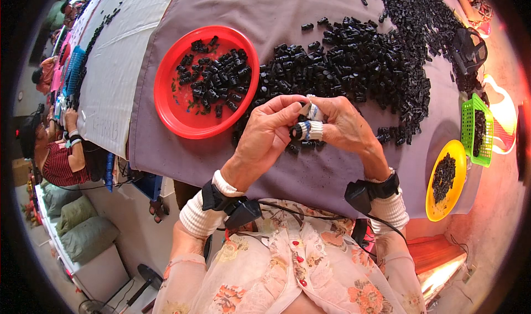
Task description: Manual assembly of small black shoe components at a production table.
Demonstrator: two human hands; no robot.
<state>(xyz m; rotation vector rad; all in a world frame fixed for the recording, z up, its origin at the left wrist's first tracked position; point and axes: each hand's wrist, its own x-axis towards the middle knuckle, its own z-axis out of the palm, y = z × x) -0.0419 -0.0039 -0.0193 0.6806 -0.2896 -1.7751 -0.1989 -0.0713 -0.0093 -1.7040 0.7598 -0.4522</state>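
My left hand (264, 130) and my right hand (347, 125) meet over the near part of the table, fingers closed in a pinch. Between their fingertips is a small black plastic piece (303, 104), mostly covered by the fingers. White wraps with blue marks (313, 130) cover fingers of my right hand. Just beyond the hands spreads a large heap of short black plastic cylinders (343, 59). To the left of my hands, a round red tray (167, 106) holds more of these cylinders and some small scraps.
A yellow plate (433, 206) with thin dark pieces lies at the right, beside a green basket (468, 127). Grey-mauve cloth (221, 162) covers the table. A black strap-like object (469, 51) rests at the far right. Other people, one in a striped top (62, 163), sit at the left.
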